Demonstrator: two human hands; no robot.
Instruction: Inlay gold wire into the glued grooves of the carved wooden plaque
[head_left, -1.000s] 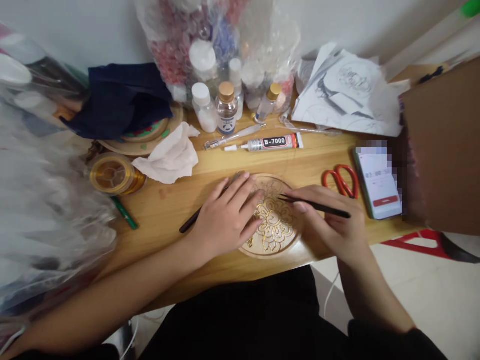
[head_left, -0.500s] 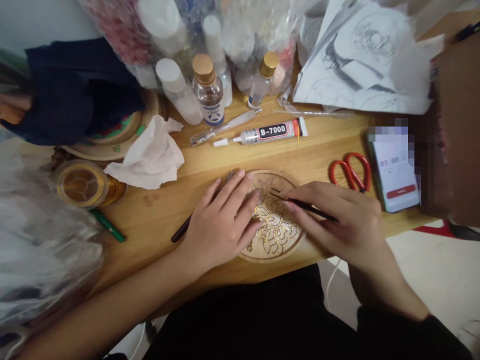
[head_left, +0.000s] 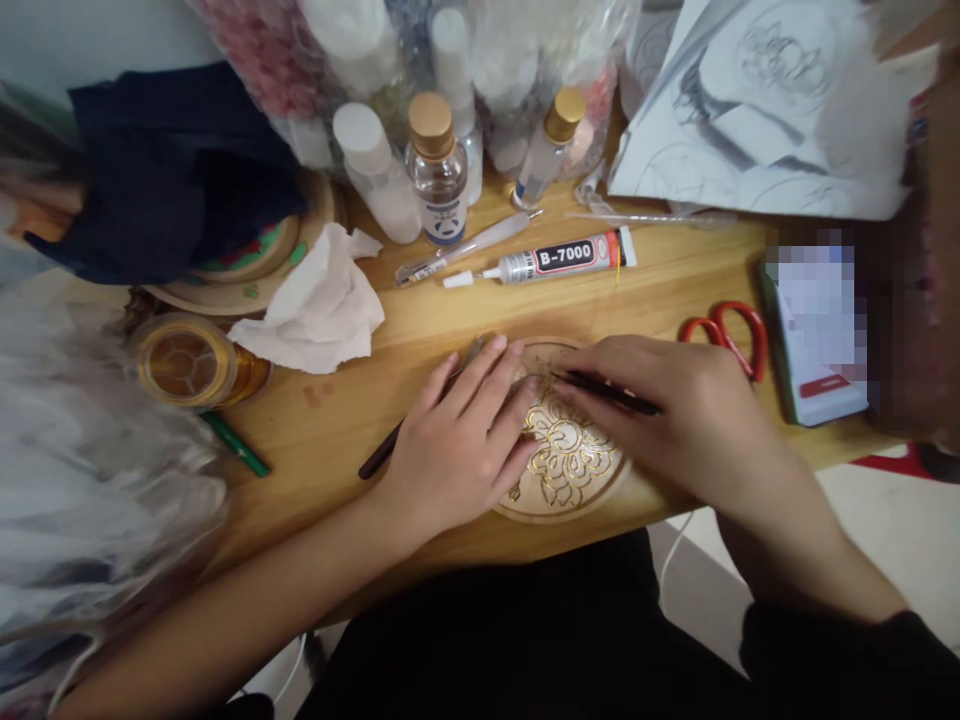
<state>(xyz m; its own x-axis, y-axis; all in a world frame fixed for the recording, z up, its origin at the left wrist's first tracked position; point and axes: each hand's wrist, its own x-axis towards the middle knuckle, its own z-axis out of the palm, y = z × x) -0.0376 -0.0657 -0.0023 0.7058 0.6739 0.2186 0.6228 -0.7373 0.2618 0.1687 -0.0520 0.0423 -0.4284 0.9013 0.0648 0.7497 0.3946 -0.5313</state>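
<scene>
A round wooden plaque (head_left: 581, 495) with a flower pattern outlined in gold wire lies near the table's front edge. My left hand (head_left: 457, 445) rests flat across its left side, fingers stretched out. Under that hand passes a slim tool with a dark handle (head_left: 380, 450), its middle hidden. In my right hand (head_left: 686, 410) is a pair of dark tweezers (head_left: 611, 392), pinched between thumb and fingers. Their tips are at the plaque's upper part, over drawn lines; whether a piece of wire is between them I cannot make out.
Behind the plaque lie a B-7000 glue tube (head_left: 566, 257) and a clear pen (head_left: 469, 248). Bottles (head_left: 437, 185) stand farther back. Red-handled scissors (head_left: 724, 335) and a phone (head_left: 821, 340) are right; crumpled tissue (head_left: 315, 305) and a gold wire spool (head_left: 187, 362) are left.
My right hand has drawn in toward the fingers of my left, bringing the tweezers' tips closer to the plaque's upper pattern. The whole view has shifted slightly; my left hand stays on the plaque.
</scene>
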